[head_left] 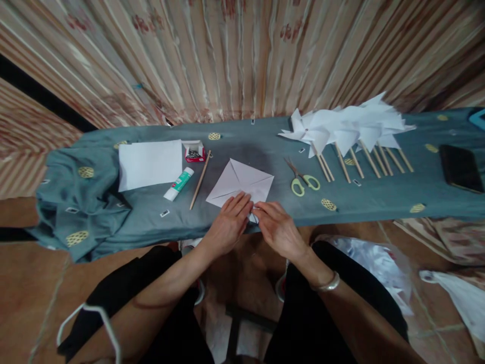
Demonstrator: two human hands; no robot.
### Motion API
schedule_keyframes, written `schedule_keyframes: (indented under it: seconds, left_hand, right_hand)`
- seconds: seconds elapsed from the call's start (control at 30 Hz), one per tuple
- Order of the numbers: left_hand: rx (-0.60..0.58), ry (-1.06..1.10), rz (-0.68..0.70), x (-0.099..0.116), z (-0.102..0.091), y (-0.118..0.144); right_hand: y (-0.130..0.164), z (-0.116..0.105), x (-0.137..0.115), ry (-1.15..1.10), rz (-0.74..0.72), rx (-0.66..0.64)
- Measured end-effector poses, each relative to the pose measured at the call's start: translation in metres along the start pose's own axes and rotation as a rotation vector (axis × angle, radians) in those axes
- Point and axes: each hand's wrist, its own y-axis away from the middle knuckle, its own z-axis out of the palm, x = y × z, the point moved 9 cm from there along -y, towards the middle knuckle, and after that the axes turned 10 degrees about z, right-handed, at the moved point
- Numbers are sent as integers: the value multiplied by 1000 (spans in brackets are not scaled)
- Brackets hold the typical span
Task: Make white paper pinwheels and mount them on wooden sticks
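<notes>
A white paper square (242, 181) lies turned like a diamond on the cloth, with cuts running in from its corners. My left hand (232, 217) rests on its lower part, fingers stretched out and lying flat. Close beside it, my right hand (277, 225) has its fingers closed at the paper's near corner, pinching the edge. The fingers partly hide that corner. To the right of the paper lie scissors with green handles (303, 183). On the left are a wooden stick (200, 179) and a green and white glue stick (179, 184).
A stack of white paper (150, 164) and a small red box of metal pins (194, 151) sit at the left. Several paper pinwheels on sticks (348, 129) lie back right. A black phone (461, 169) is far right. Bunched cloth (81, 197) covers the left end.
</notes>
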Motion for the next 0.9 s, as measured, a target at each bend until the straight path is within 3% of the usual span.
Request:
schedule_keyframes:
  seconds: [0.23, 0.47, 0.57, 0.7, 0.8, 0.9]
  left_hand:
    - [-6, -14, 25, -1, 1, 2]
    - [-2, -7, 25, -1, -1, 1]
    - [15, 12, 6, -1, -5, 1]
    - [23, 55, -11, 0, -13, -2]
    - [45, 55, -17, -3, -18, -6]
    - [63, 42, -47, -13, -18, -11]
  right_hand:
    - [-2, -2, -12, 58, -59, -45]
    - [5, -9, -15, -39, -66, -16]
    - [9, -15, -4, -215, 4, -5]
    - [2, -25, 22, -347, 201, 50]
    - [-17, -28, 34, -344, 296, 83]
    - [-48, -18, 35, -296, 297, 78]
